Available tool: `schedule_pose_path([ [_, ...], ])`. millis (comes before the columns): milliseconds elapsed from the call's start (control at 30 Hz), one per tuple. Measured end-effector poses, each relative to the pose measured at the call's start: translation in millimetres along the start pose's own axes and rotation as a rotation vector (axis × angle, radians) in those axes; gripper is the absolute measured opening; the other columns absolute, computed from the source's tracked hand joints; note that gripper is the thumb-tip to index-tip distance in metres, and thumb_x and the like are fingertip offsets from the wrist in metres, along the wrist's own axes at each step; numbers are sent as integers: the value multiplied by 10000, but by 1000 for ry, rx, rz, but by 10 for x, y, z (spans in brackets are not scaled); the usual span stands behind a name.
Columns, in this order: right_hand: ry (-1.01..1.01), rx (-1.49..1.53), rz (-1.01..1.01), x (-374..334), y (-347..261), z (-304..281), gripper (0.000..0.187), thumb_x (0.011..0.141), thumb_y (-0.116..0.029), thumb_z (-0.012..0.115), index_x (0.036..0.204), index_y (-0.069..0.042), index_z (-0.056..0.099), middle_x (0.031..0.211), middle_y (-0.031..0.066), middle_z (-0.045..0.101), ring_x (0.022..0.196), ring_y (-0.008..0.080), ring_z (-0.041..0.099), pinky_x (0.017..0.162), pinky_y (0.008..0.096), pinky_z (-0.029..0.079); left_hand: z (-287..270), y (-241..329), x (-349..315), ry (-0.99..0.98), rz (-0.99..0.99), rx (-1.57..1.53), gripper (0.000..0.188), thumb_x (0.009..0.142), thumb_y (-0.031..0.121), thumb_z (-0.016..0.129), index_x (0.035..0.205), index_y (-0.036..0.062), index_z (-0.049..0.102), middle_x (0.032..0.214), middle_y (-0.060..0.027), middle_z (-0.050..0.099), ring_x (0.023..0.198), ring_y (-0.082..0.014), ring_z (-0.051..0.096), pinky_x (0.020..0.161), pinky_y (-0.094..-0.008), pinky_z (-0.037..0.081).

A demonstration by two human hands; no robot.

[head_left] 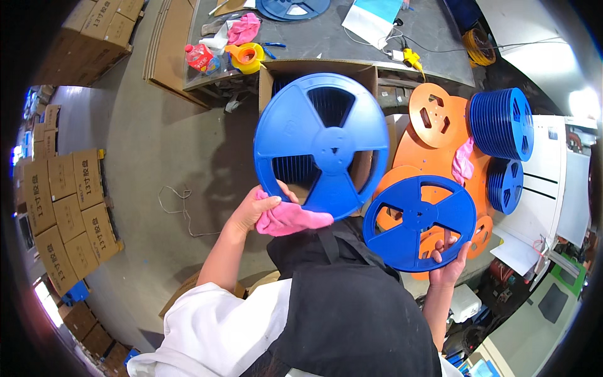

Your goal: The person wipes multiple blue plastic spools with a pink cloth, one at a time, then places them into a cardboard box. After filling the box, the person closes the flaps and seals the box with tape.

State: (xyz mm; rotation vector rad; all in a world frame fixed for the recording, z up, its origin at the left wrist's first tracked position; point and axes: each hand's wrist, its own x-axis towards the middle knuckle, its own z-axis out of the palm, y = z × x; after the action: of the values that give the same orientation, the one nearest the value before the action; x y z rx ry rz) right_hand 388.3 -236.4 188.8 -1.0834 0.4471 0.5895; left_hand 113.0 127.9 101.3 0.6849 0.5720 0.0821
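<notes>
A large blue plastic reel (342,188) stands tilted up in my left hand (251,210), whose fingers close round its lower left rim. A pink cloth (292,218) is bunched in the same hand, lying against the reel. My right hand (449,261) grips a second blue reel (408,248) by its lower right rim, with fingers showing through one of its openings. Behind the first reel is an open cardboard box (370,78) with a stack of dark blue reels (295,169) inside, seen through the gaps.
Orange round-edged plates (430,157) on my right carry stacked blue reels (499,125) and another pink cloth (463,162). The grey table (314,38) ahead holds yellow tape (246,58), a red-labelled bottle (201,58) and cables. Carton stacks (69,213) stand to the left; a thin wire (185,207) lies on the floor.
</notes>
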Motion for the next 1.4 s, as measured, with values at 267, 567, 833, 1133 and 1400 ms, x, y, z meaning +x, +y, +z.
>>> schedule_pose_path([
  [267, -9, 10, -5, -13, -1, 33, 426, 994, -472, 462, 1096, -68, 549, 1115, 60, 583, 756, 208, 654, 440, 222, 454, 315, 198, 0, -154, -81, -8, 305, 787, 167, 713, 1033, 20, 609, 1032, -160, 668, 1019, -263, 635, 978, -400, 477],
  [567, 12, 19, -30, -2, 19, -22, 400, 993, -464, 468, 1122, -92, 540, 1044, 38, 596, 769, 205, 640, 439, 234, 440, 249, 173, 20, -120, -69, -96, 314, 787, 168, 688, 1042, 11, 592, 1025, -176, 665, 1005, -272, 642, 967, -406, 487],
  [833, 1, 4, -12, 36, 39, -121, 492, 988, -487, 465, 1006, -10, 584, 1242, 149, 586, 824, 222, 660, 488, 257, 456, -46, -73, 232, 264, -9, -29, 202, 878, 89, 583, 1074, 50, 553, 1012, -127, 652, 970, -242, 645, 884, -369, 523],
  [1133, -26, 66, 15, 33, 78, -84, 458, 986, -479, 477, 963, -34, 579, 1222, 91, 604, 816, 244, 683, 461, 234, 458, -455, -536, 873, 842, 7, 1194, 274, 889, 224, 546, 1024, -14, 547, 893, -250, 661, 897, -415, 646, 788, -470, 498],
  [1400, 19, 41, -5, -3, 96, -81, 477, 981, -490, 480, 926, -29, 593, 1199, 71, 612, 794, 250, 689, 456, 238, 453, -755, -423, 1277, 914, -55, 1396, 364, 890, 233, 552, 1114, -54, 545, 962, -285, 659, 931, -442, 635, 826, -501, 502],
])
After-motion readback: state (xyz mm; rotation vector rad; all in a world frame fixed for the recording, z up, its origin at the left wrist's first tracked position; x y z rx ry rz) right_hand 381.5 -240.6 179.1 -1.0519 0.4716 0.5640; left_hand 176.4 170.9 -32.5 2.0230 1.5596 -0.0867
